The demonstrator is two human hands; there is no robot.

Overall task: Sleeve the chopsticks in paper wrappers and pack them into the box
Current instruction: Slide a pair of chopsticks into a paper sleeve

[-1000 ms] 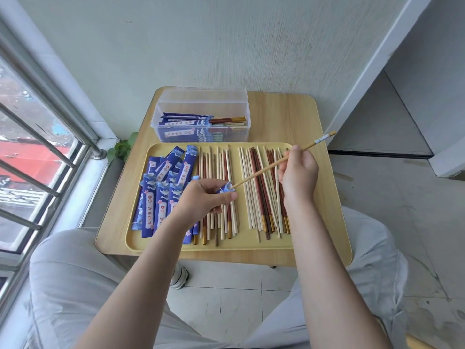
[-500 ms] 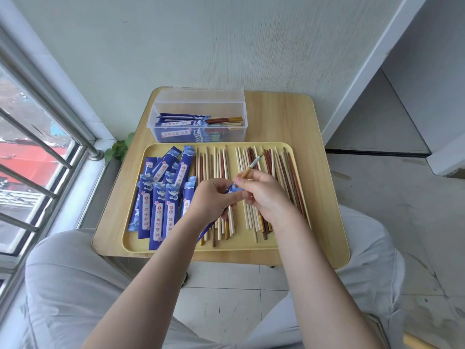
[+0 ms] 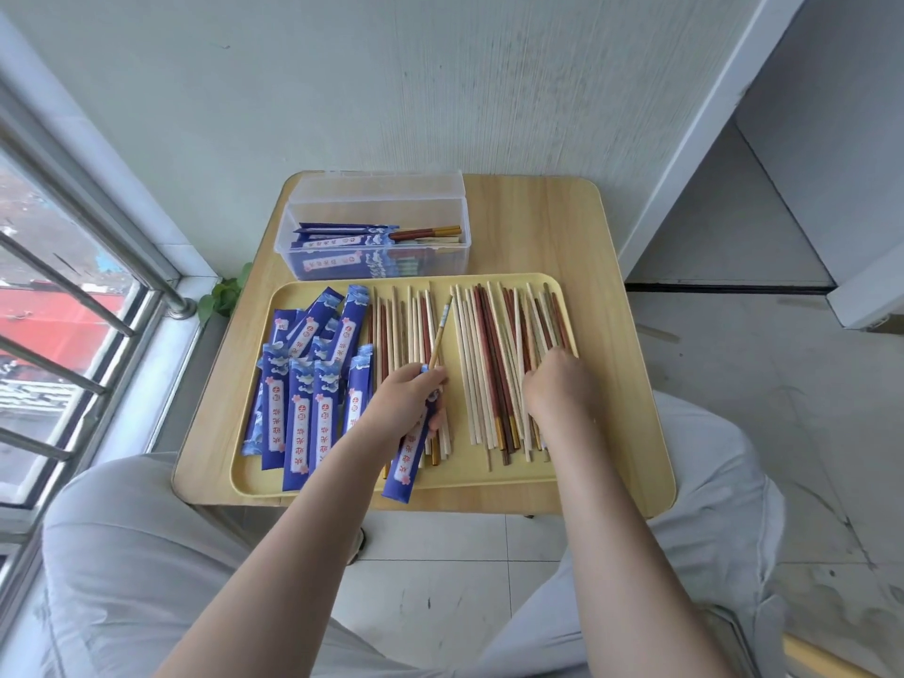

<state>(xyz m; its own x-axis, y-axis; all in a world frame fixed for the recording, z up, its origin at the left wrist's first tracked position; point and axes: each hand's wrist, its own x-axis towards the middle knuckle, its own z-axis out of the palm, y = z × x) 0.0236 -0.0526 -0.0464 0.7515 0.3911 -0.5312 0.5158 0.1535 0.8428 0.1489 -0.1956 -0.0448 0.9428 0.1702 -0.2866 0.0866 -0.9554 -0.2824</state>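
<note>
My left hand [image 3: 408, 396] grips a blue paper wrapper [image 3: 408, 460] over the yellow tray [image 3: 617, 393]. One light chopstick [image 3: 439, 335] stands out of the wrapper's top end, tilted to the right. My right hand [image 3: 557, 386] rests on the right pile of loose chopsticks [image 3: 491, 364]; its fingertips are hidden behind the back of the hand. More loose chopsticks [image 3: 403, 325] lie left of centre. Empty blue wrappers [image 3: 301, 408] fill the tray's left side. The clear plastic box [image 3: 376, 208] behind the tray stands open and holds several sleeved pairs.
The tray sits on a small wooden table [image 3: 538, 222] against a pale wall. A window with metal bars [image 3: 73, 296] runs along the left, with a small green plant [image 3: 222, 296] by its sill. My knees frame the table's near edge.
The chopstick slid down into the wrapper held in my left hand. My right hand let go of it and moved right onto the pile of loose chopsticks.
</note>
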